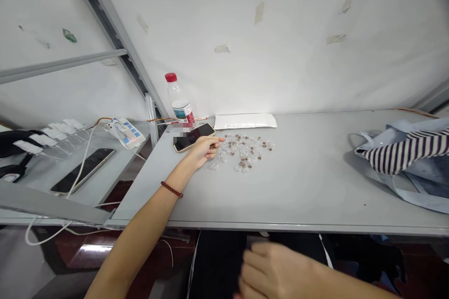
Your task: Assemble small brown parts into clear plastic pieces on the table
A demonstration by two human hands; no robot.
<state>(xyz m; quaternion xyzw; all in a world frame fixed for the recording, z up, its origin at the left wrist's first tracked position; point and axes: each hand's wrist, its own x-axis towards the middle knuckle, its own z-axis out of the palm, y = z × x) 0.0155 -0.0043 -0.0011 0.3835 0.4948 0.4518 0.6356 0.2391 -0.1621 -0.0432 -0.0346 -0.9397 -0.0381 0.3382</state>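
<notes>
A scatter of tiny clear bottles [242, 152] with brown cork-like stoppers lies loose on the grey table [298, 191]. At the left edge of this scatter is my left hand [202, 152], its index finger stretched to the right and the other fingers curled; whatever lies between them is too small to tell. A phone [185, 141] with a dark screen lies just behind that hand. My right hand [266, 271], slightly blurred, is low in front of the table edge, above my lap. Its fingers are curled in, and their inner side is hidden.
A red-capped plastic bottle [179, 100] stands at the back left, beside a flat white strip [245, 121] along the wall. On the right sits a bag with striped cloth [403, 154]. A lower surface at left holds another phone [84, 170], a power strip [128, 134] and cables.
</notes>
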